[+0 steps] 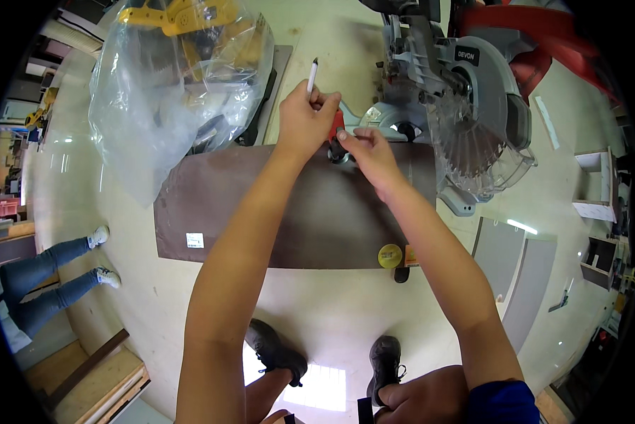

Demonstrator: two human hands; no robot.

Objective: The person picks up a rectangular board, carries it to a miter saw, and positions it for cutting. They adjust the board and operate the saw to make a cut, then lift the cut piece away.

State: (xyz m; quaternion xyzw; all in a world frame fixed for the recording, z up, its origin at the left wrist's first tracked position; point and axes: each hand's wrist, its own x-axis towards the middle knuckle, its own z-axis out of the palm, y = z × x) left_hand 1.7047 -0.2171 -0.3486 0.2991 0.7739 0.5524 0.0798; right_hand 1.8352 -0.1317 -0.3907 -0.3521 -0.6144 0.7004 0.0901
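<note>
My left hand (302,121) is closed around a white pen-like stick with a dark tip (312,76), which points up and away from me. Between my two hands is a small red and black piece (337,133), partly covered by fingers. It sits by the grey base (356,120) of a mitre saw (476,113); whether it is attached there I cannot tell. My right hand (372,154) has its thumb against that red and black piece, fingers bent. Below both hands stretches a brown panel (310,219) with a white label and round yellow sticker near its lower edge.
A clear plastic bag (137,120) covers a yellow machine (190,18) at the left. The saw's toothed blade (466,159) shows behind its clear guard, right of my right hand. Grey boards (522,283) lie at right. Another person's legs (56,265) are at far left.
</note>
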